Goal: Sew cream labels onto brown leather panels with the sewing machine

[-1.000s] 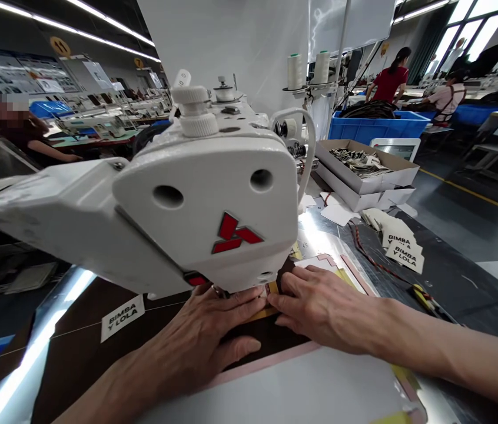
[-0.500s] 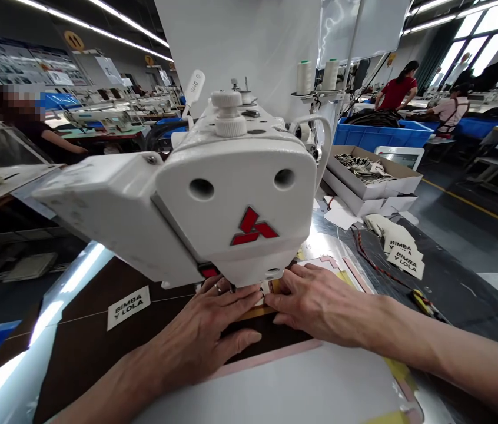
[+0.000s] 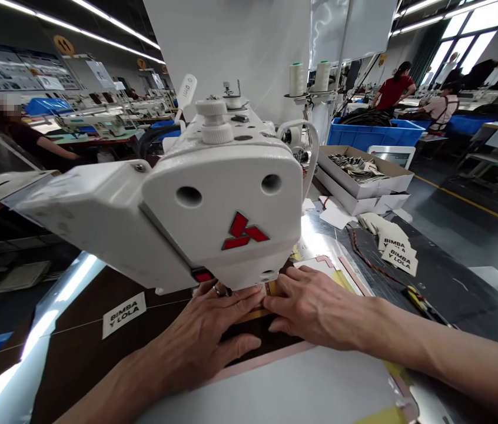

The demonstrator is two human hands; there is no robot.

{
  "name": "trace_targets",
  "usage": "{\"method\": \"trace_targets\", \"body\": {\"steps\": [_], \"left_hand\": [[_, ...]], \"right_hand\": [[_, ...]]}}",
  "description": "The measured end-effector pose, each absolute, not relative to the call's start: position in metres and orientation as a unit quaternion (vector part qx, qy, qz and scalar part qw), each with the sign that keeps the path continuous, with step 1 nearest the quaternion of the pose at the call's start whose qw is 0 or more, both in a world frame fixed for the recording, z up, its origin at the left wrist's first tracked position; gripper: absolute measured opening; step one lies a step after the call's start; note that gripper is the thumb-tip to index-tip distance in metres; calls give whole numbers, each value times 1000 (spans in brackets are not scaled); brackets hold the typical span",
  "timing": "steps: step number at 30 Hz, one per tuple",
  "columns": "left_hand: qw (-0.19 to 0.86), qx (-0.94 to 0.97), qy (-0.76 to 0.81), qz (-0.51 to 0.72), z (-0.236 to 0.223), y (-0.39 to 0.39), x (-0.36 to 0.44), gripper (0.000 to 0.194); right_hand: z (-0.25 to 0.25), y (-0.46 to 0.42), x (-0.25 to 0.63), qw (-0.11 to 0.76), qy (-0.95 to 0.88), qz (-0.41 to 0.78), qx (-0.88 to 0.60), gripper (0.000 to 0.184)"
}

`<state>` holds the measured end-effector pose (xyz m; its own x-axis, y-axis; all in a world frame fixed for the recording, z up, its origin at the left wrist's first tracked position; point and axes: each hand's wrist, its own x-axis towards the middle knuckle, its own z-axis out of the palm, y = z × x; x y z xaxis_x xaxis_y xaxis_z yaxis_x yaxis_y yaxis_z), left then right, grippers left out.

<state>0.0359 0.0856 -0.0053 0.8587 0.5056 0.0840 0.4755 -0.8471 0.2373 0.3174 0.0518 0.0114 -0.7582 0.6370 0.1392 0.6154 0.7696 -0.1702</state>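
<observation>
A white sewing machine head (image 3: 226,218) with a red three-part emblem stands over the work. Below it, my left hand (image 3: 213,330) lies flat on dark brown material (image 3: 76,330), its thumb spread and its fingertips on a small white label (image 3: 261,291), mostly covered. My right hand (image 3: 315,303) presses its fingertips beside the same label, against a yellow-edged opening; its thumb stands apart from the fingers. Both hands rest at a white template sheet (image 3: 275,383) with pink edging. Left of my left hand, another label (image 3: 124,315) printed BIMBA Y LOLA lies on the brown material. The needle is hidden.
Right of the machine are a stack of printed labels (image 3: 397,250), a yellow-handled tool (image 3: 419,299) and a cardboard box (image 3: 359,174) of labels. Thread cones (image 3: 296,79) stand behind. Blue bins (image 3: 377,135) and other people work farther off.
The whole view has shifted slightly, so the machine and table appear farther left. Both hands keep nearly the same place by the label, which now shows less between the fingertips.
</observation>
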Motion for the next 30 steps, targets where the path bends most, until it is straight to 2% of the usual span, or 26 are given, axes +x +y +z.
{"method": "trace_targets", "body": {"steps": [8,23,26,30], "left_hand": [[70,960,266,53,-2,82,35,64],[83,965,240,59,-9,88,32,62],[95,962,249,66,-10,88,31,63],[112,955,270,43,-9,88,32,62]], "right_hand": [[11,55,316,78,-939,54,-330,33],[20,36,329,100,-929,39,-354,32],[25,18,350,130,-917,52,-374,31],[19,0,383,212,-890,59,-398,25]]}}
